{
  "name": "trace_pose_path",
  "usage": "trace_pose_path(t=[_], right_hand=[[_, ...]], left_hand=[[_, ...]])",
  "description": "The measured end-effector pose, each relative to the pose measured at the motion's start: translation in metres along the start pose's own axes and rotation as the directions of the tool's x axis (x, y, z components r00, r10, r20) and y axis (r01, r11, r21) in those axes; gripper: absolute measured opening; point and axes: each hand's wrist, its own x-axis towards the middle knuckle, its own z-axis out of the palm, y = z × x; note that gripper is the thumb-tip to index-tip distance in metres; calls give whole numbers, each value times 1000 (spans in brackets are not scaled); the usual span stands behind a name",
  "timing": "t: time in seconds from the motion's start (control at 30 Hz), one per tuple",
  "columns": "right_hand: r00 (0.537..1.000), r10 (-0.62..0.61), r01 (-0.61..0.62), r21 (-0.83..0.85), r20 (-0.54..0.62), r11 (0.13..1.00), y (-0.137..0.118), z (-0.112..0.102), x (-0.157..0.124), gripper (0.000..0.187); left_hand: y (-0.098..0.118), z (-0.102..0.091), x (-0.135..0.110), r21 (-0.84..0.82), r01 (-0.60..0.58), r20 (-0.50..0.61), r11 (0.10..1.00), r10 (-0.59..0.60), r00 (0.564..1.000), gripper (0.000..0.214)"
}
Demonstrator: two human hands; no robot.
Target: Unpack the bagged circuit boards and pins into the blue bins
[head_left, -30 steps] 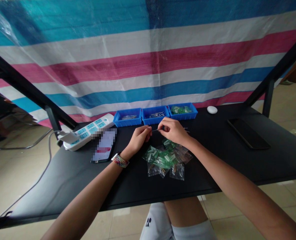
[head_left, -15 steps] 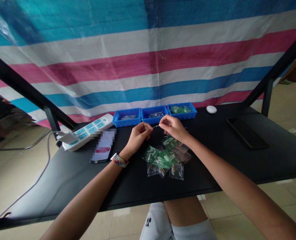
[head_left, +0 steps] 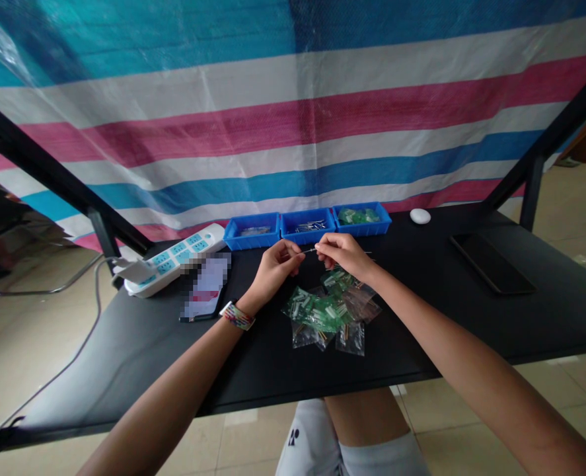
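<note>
A thin metal rod (head_left: 309, 250) spans the small gap between my two hands, above the black table. Its left end is pinched in my left hand (head_left: 277, 264), which wears a watch with a woven multicoloured band (head_left: 238, 316). The fingers of my right hand (head_left: 345, 254) are closed on the other end. Just below the hands lies a pile of small plastic bags: green ones (head_left: 325, 312) with pale pieces inside, and clear ones (head_left: 351, 338), some holding short gold-coloured pins. More thin rods lie on the table, partly hidden by my right hand.
Three blue bins stand behind my hands: the left bin (head_left: 229, 239), the middle bin (head_left: 306, 236) with metal rods, and the right bin (head_left: 366, 228) with green bags. A white power strip (head_left: 208, 235) and two phones (head_left: 204, 291) (head_left: 493, 264) flank them, plus a white oval object (head_left: 420, 216).
Both hands stay in nearly the same place with the rod between them. My right fingertips have shifted very slightly to the right.
</note>
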Motion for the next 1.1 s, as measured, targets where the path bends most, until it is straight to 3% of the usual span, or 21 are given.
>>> trace_pose_path(t=[0.1,0.2,0.3,0.37,0.43,0.53,0.67,0.77,0.9,1.1], right_hand=[[998,-26,28,31,-64,999,-2,-2,1,29],[970,-73,80,22,-232,997,-2,-7,8,26],[912,-145,98,-139,-384,985,2,-14,19,24],[890,-207,74,-320,-406,945,5,-19,26,25],[885,-251,49,-457,-393,888,7,-24,28,26],[912,-243,44,-512,-329,858,5,-33,24,21],[992,-126,95,-512,-27,854,-7,-42,10,16],[993,-5,76,-609,116,790,-15,-42,0,9],[993,51,49,-748,110,662,-18,-34,-7,9],[996,57,13,-786,61,618,-14,-27,-5,8]], left_hand=[[-4,0,1,-47,15,12,999,-15,1000,33],[-7,-1,3,-82,43,15,996,-42,999,31],[-8,0,3,-82,56,24,995,-54,998,28],[-7,0,3,-69,56,31,996,-54,998,26],[-6,-1,3,-56,54,32,997,-52,998,25],[-5,-1,2,-34,50,37,998,-49,998,23],[-3,1,2,-22,64,49,998,-63,997,21],[-1,2,1,-21,73,52,997,-72,996,20],[0,3,0,-22,70,51,997,-68,996,20],[-1,2,0,-25,74,60,997,-73,996,20]])
